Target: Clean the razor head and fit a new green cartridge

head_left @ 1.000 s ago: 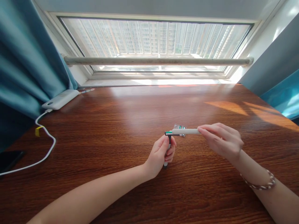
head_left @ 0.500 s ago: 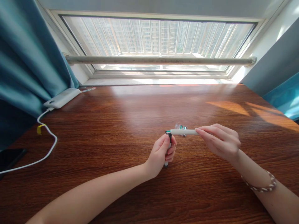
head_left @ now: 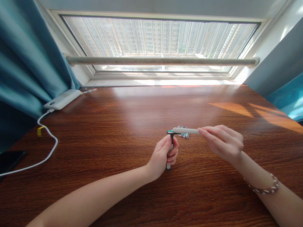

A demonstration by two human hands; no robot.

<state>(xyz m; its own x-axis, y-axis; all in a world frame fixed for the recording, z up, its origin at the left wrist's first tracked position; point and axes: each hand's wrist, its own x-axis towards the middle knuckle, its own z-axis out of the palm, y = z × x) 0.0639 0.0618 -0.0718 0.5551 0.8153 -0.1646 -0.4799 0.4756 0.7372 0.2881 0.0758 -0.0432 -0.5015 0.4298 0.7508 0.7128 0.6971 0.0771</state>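
My left hand (head_left: pixel 161 155) is closed around the handle of a razor (head_left: pixel 172 140), which stands upright with its black and green head above my fist. In a pinch, my right hand (head_left: pixel 223 142) grips one end of a slim white stick (head_left: pixel 188 130). The stick lies level, and its rounded tip overlaps the razor head from the right. Whether the tip touches the head I cannot tell. Behind the stick, a small clear case (head_left: pixel 184 135) with green and dark pieces inside rests on the table, partly covered.
On the brown wooden table (head_left: pixel 113 126), a white power bank (head_left: pixel 63 99) lies at the back left with a white cable (head_left: pixel 56 142) running from it. A dark phone-like slab (head_left: pixel 11 160) is at the left edge. A blue curtain (head_left: pixel 30 53) hangs beside the window.
The stick's tip has moved up slightly over the razor head, and the stick now slopes a little. More of the razor head shows. Both hands keep their grips.
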